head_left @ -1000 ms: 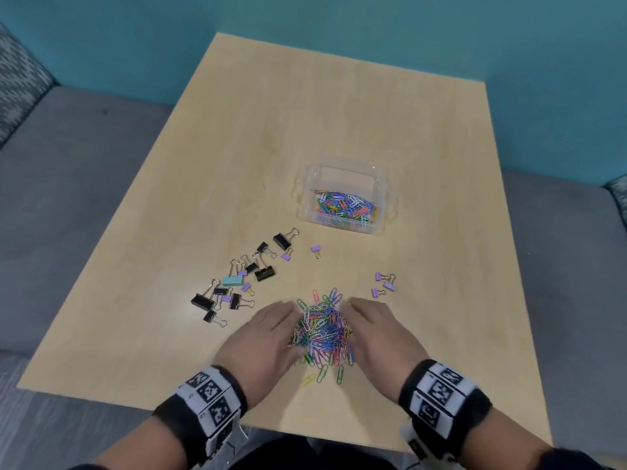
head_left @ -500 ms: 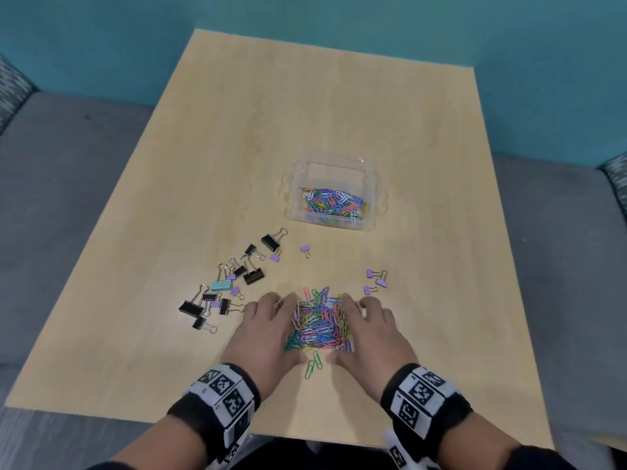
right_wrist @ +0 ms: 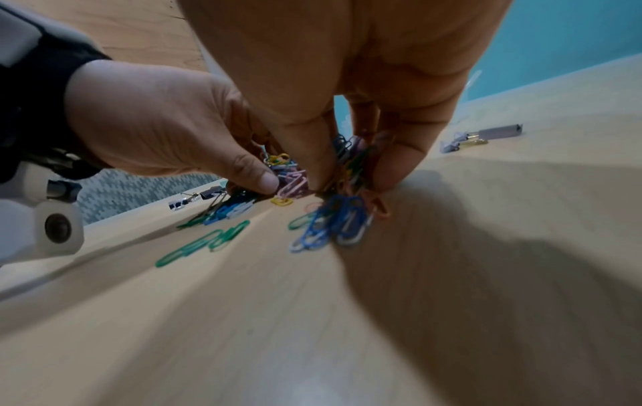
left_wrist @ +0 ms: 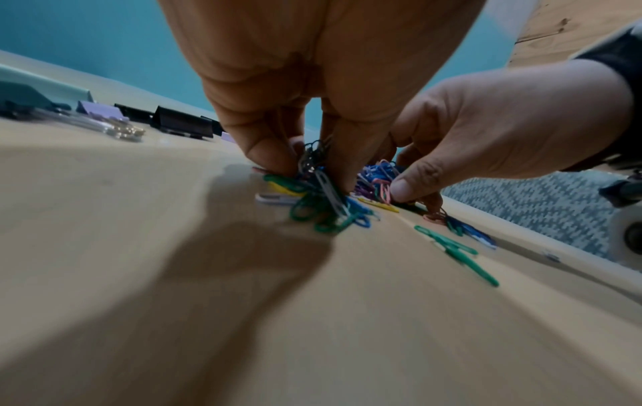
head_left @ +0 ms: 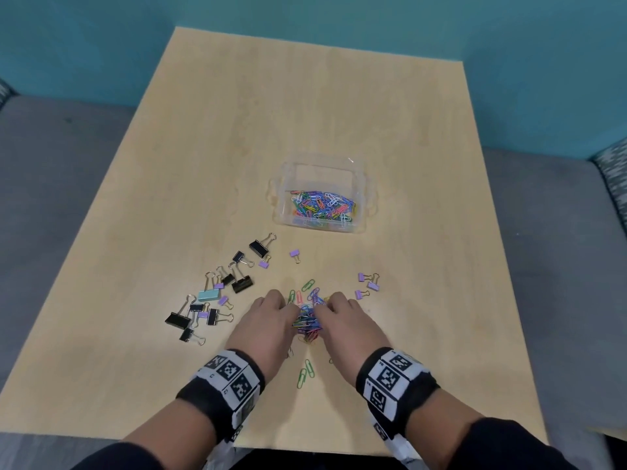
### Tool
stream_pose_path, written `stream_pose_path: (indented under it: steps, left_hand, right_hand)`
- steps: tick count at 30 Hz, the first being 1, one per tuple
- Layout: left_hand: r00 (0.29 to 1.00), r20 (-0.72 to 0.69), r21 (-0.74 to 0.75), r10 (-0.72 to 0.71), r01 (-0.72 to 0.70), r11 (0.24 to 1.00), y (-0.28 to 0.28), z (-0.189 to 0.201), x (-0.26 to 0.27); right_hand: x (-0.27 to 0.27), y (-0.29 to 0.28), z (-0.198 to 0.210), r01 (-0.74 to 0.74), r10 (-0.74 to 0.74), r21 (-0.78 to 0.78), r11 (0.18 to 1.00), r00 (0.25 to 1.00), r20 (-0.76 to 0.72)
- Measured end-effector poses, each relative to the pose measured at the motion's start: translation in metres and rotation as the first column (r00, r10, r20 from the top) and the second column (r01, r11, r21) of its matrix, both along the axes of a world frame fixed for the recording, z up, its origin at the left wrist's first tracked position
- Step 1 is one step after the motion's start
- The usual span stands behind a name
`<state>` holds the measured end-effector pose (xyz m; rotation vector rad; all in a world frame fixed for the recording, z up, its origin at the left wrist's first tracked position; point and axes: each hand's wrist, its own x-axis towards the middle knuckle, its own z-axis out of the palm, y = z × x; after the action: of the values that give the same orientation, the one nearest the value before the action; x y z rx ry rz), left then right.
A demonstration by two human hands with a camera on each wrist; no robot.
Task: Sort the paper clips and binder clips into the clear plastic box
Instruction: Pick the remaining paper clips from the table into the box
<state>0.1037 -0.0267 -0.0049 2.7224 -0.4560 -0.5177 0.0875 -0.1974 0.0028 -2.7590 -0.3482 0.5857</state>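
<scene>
A heap of coloured paper clips (head_left: 308, 321) lies near the table's front edge, squeezed between both hands. My left hand (head_left: 271, 320) curls its fingers round the left side of the heap (left_wrist: 319, 197). My right hand (head_left: 339, 317) pinches the right side (right_wrist: 344, 219). A few loose green clips (head_left: 305, 373) lie behind the hands. The clear plastic box (head_left: 362, 184) stands farther back in the middle, with many coloured paper clips (head_left: 322, 206) in it. Black, purple and one light-blue binder clips (head_left: 220, 293) are scattered to the left.
Three small purple binder clips (head_left: 368, 284) lie to the right of the hands, another one (head_left: 294, 254) between the heap and the box. The wooden table (head_left: 305, 113) meets a teal wall at the back; grey seating lies on both sides.
Both hands have closed inward and curled, pressing the spread heap of paper clips into a tight bunch. A few clips were left behind near the wrists.
</scene>
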Motion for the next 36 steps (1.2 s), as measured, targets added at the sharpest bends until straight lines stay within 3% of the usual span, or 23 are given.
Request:
stream_pose_path:
  steps: [10, 18, 20, 22, 24, 27, 30, 33, 36]
  left_hand:
    - [0.999, -0.031, -0.058, 0.013, -0.014, 0.998, 0.004, 0.004, 0.005]
    - [0.978, -0.118, -0.224, 0.172, -0.195, 0.955, 0.009, 0.018, 0.009]
    - [0.965, -0.16, -0.264, 0.21, -0.247, 0.932, 0.013, 0.021, 0.011]
    - [0.947, -0.21, -0.305, 0.244, -0.301, 0.904, 0.017, 0.025, 0.016]
    - [0.898, -0.326, -0.383, 0.296, -0.412, 0.827, 0.019, 0.03, 0.023]
    - [0.826, -0.467, -0.454, 0.316, -0.531, 0.715, 0.017, 0.04, 0.043]
    - [0.828, -0.466, -0.504, 0.312, -0.538, 0.676, 0.009, 0.049, 0.077]
    - [0.863, -0.362, -0.529, 0.351, -0.501, 0.685, -0.003, 0.057, 0.121]
    - [0.904, -0.217, -0.512, 0.367, -0.426, 0.746, -0.021, 0.064, 0.164]
  right_hand:
    - [0.009, -0.007, 0.008, 0.008, -0.005, 0.065, 0.998, 0.999, -0.05]
    - [0.018, -0.018, 0.021, 0.252, -0.203, 0.241, 0.937, 0.956, -0.209]
    - [0.019, -0.021, 0.021, 0.362, -0.275, 0.305, 0.881, 0.916, -0.291]
    - [0.022, -0.024, 0.023, 0.509, -0.352, 0.384, 0.77, 0.841, -0.41]
    - [0.027, -0.025, 0.027, 0.617, -0.382, 0.44, 0.653, 0.77, -0.511]
    - [0.043, -0.027, 0.039, 0.674, -0.382, 0.489, 0.554, 0.728, -0.57]
    - [0.071, -0.031, 0.055, 0.673, -0.396, 0.565, 0.477, 0.739, -0.546]
    - [0.113, -0.036, 0.065, 0.643, -0.463, 0.62, 0.449, 0.761, -0.454]
    - [0.157, -0.04, 0.063, 0.591, -0.543, 0.592, 0.548, 0.789, -0.287]
